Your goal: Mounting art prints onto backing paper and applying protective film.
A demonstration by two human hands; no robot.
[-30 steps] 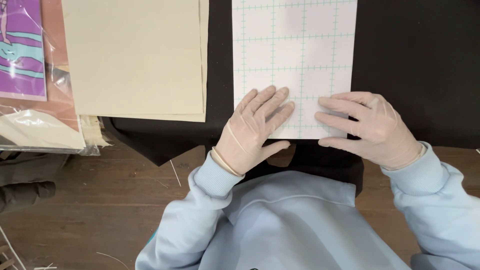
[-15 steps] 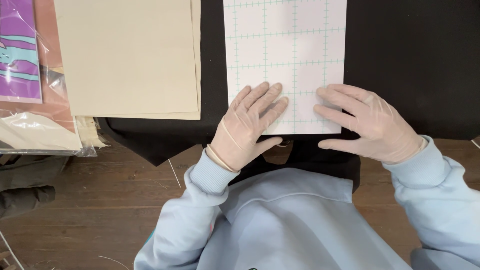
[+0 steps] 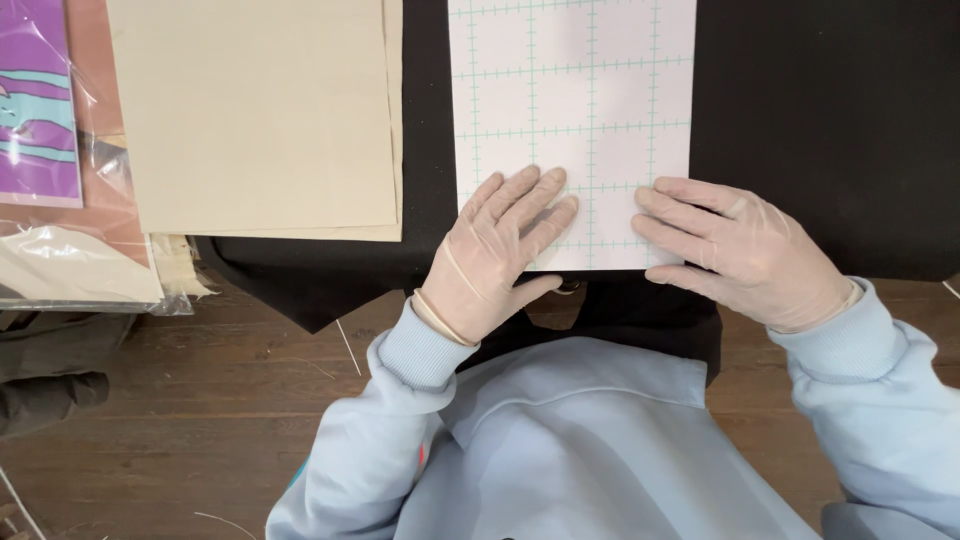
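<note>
A white sheet with a teal grid (image 3: 575, 110) lies on a black cloth (image 3: 820, 130). My left hand (image 3: 495, 250), in a thin pale glove, rests flat on the sheet's near left corner with fingers spread. On the near right corner my right hand (image 3: 740, 250), gloved the same way, presses flat, its fingers pointing left. Neither hand grips anything. Both arms wear light blue sleeves.
Beige sheets (image 3: 260, 110) lie stacked to the left, overlapping the black cloth. Farther left sit a purple and teal print in clear wrap (image 3: 38, 100) and crumpled clear plastic (image 3: 70, 265). Brown wood floor (image 3: 180, 420) shows below, with thin stray threads.
The view has shifted slightly, so sheet and hands sit a little lower and leftward in frame. Both hands stay flat on the gridded sheet's near edge.
</note>
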